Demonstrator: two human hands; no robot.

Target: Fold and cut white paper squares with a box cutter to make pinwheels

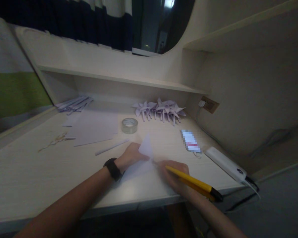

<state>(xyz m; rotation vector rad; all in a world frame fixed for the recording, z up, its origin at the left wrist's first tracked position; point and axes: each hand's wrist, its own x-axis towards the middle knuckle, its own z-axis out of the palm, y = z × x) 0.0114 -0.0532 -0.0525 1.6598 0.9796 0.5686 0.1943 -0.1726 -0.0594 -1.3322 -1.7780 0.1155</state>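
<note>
My left hand, with a black watch at the wrist, holds a folded piece of white paper near the desk's front. Part of the paper stands up in a point; the rest spreads below the hand. Close by on the right, my blurred right hand is closed around a yellow utility knife with a black end. Its tip points at the paper's right side; whether the blade touches is too blurred to tell. A rolled paper stick and a roll of clear tape lie beyond my left hand.
Several paper pinwheels stand at the back. Paper sheets, a pile of paper strips and a tangle of string-like pieces lie left. A phone and a white power bank with cables are right. A shelf overhangs the back.
</note>
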